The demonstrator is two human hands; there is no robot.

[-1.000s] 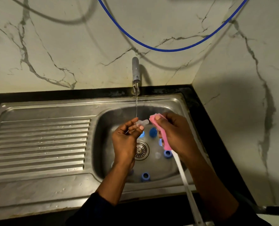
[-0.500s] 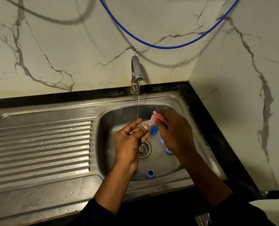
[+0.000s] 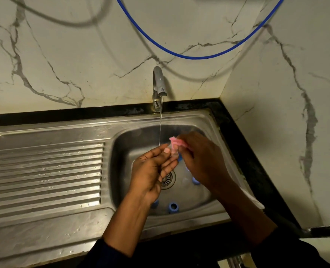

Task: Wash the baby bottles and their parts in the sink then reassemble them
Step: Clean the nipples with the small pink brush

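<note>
My left hand [image 3: 150, 171] has its grip pinched on a small clear soft teat [image 3: 173, 151]. My right hand [image 3: 202, 161] has its grip curled round a pink scrubber [image 3: 176, 141] pressed against it, above the steel sink [image 3: 121, 144]. I'd rotate the teat slowly under the thin water stream [image 3: 160, 128].

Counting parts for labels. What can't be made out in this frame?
Head view throughout:
1. The clear part: blurred and mostly covered by the left hand and the pink scrubber; its kind is unclear.
2. The blue rings: some are hidden behind the left wrist and the right hand, so there is no sure count.
3. The drain: half covered by the left hand.
</note>
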